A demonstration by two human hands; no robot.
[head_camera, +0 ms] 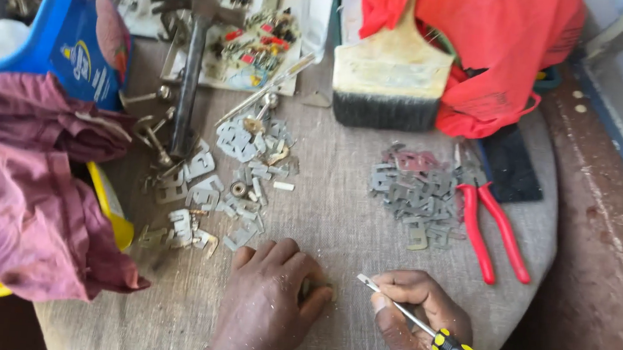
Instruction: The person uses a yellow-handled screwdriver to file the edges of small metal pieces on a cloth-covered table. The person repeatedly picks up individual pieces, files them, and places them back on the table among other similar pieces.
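My left hand (pixel 266 306) rests knuckles up on the grey cloth-covered table (pixel 339 207), its fingers curled over a small metal part (pixel 315 286) that is mostly hidden. My right hand (pixel 411 319) grips a screwdriver (pixel 454 349) with a yellow and black handle. The screwdriver's flat tip (pixel 362 279) points up and left, a little right of the left hand's fingertips. Loose grey metal plates lie in two heaps: one (pixel 235 183) above the left hand, another (pixel 415 191) above the right hand.
Red-handled pliers (pixel 490 232) lie right of the heap. A wide paintbrush (pixel 389 77) and red cloth (pixel 488 40) sit at the back, a hammer (pixel 189 67) and circuit board (pixel 259 46) back left. A blue container (pixel 76 34) and maroon cloth (pixel 17 187) fill the left side.
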